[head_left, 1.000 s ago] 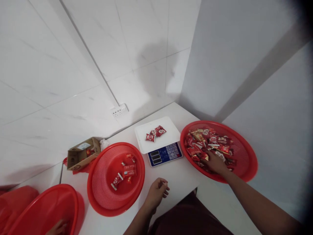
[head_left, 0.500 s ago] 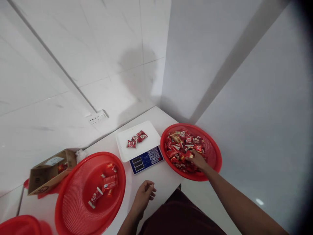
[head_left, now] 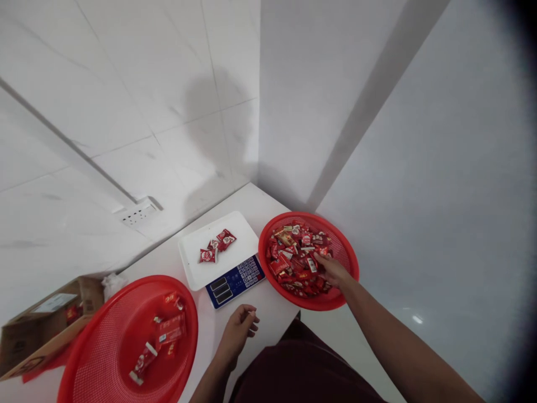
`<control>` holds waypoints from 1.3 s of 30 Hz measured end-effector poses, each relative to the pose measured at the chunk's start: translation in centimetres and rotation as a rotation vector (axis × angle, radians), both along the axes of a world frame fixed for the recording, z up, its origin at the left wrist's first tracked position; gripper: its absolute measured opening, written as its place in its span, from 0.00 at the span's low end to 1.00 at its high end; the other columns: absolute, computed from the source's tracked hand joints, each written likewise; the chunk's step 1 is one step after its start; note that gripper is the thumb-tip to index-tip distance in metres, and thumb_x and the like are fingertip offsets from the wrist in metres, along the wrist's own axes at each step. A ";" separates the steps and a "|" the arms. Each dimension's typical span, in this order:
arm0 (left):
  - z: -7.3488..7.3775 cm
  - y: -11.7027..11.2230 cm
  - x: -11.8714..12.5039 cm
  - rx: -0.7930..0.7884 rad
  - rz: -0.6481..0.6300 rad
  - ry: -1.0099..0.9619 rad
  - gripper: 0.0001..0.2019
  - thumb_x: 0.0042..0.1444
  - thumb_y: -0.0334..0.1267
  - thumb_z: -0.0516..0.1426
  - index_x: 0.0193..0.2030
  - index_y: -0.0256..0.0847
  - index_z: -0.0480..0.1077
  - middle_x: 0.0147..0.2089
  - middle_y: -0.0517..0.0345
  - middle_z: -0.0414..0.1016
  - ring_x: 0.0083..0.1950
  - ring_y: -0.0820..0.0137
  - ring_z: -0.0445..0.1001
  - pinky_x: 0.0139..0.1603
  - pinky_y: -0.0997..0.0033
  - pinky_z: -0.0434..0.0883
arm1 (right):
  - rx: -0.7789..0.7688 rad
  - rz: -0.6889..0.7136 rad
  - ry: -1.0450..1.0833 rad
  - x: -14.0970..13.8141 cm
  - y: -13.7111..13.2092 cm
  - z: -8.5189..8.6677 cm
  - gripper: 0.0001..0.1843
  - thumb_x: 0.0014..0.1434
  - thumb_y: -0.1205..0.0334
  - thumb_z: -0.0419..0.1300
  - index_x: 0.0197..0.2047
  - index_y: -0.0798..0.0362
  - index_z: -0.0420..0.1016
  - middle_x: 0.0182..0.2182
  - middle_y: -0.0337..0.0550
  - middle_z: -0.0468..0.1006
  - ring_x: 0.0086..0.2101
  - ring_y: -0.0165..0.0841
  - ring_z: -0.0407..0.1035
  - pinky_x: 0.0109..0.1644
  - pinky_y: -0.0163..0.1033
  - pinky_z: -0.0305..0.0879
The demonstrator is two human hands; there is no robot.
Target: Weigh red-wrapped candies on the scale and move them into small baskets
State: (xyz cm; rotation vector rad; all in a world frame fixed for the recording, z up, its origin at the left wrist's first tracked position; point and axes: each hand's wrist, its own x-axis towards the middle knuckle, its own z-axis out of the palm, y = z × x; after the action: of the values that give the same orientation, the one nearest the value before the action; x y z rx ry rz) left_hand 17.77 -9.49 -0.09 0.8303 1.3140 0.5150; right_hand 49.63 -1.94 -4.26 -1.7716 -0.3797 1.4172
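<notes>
Among wrapped candies (head_left: 300, 274), the right hand (head_left: 333, 272) rests, its grip unclear. Beside the digital scale (head_left: 235, 283), the left hand (head_left: 238, 329) curls loosely.

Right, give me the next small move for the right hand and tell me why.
Probably close the right hand on one of the packets in the basket and lift it clear. Its fingertips are at the pile; whether they grip anything is unclear. Plenty of packets lie there, and only a few on the scale's white tray.
</notes>
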 end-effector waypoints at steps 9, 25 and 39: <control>0.6 -0.2 0.2 -0.025 -0.003 0.012 0.15 0.46 0.47 0.55 0.36 0.39 0.65 0.30 0.60 0.69 0.29 0.74 0.67 0.31 0.72 0.63 | -0.005 0.181 0.045 -0.1 -0.7 -0.6 0.09 0.46 0.56 0.64 0.31 0.51 0.71 0.32 0.41 0.78 0.33 0.33 0.71 0.33 0.37 0.68; -0.2 -0.5 0.2 -0.030 -0.002 0.032 0.15 0.46 0.47 0.55 0.36 0.39 0.65 0.30 0.60 0.69 0.29 0.74 0.67 0.30 0.73 0.63 | 0.099 0.250 -0.511 0.3 1.8 -1.1 0.17 0.51 0.52 0.54 0.40 0.54 0.72 0.35 0.44 0.77 0.38 0.37 0.70 0.40 0.39 0.65; -0.7 -1.3 -0.3 -0.025 0.030 0.060 0.15 0.46 0.48 0.54 0.36 0.39 0.65 0.30 0.59 0.70 0.29 0.74 0.67 0.30 0.73 0.63 | 0.026 0.468 -0.836 -1.0 1.5 -3.3 0.22 0.47 0.63 0.60 0.48 0.56 0.67 0.56 0.58 0.61 0.53 0.49 0.59 0.53 0.50 0.55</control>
State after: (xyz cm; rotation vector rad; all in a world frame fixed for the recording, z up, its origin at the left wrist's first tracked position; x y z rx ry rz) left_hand 17.47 -10.80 -0.76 0.8115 1.3869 0.5004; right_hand 48.66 -0.41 -7.55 -2.2870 -1.3065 0.8643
